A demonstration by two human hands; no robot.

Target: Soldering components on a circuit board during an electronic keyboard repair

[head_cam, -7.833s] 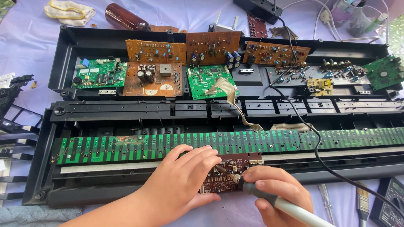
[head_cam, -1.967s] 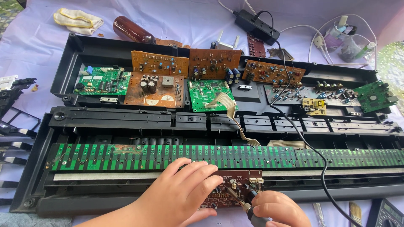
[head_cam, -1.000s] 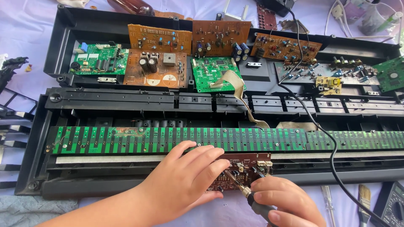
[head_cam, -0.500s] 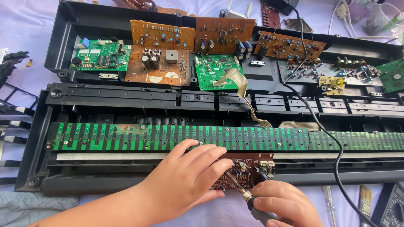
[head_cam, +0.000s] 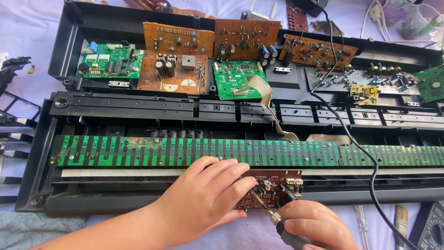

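Note:
My left hand [head_cam: 203, 196] lies flat over a small brown circuit board [head_cam: 277, 183] at the front edge of an opened black keyboard case [head_cam: 69, 203], holding the board down. My right hand [head_cam: 314, 227] grips a soldering iron [head_cam: 277, 220] like a pen, its metal tip [head_cam: 255, 198] touching the brown board just beside my left fingertips. The iron's black cable [head_cam: 365, 153] runs up across the case toward the back. Part of the brown board is hidden under my left hand.
A long green key-contact strip [head_cam: 138, 150] spans the case. Behind it sit green boards [head_cam: 108, 62], brown boards [head_cam: 178, 41] and a grey ribbon cable [head_cam: 266, 99]. A screwdriver [head_cam: 360, 222], a brush [head_cam: 401, 220] and a meter [head_cam: 432, 229] lie at the lower right on the lilac cloth.
The view has drifted downward and closer over the case. My right hand has shifted the soldering iron slightly left, bringing its tip onto the brown board near my left fingers. My left hand stays put.

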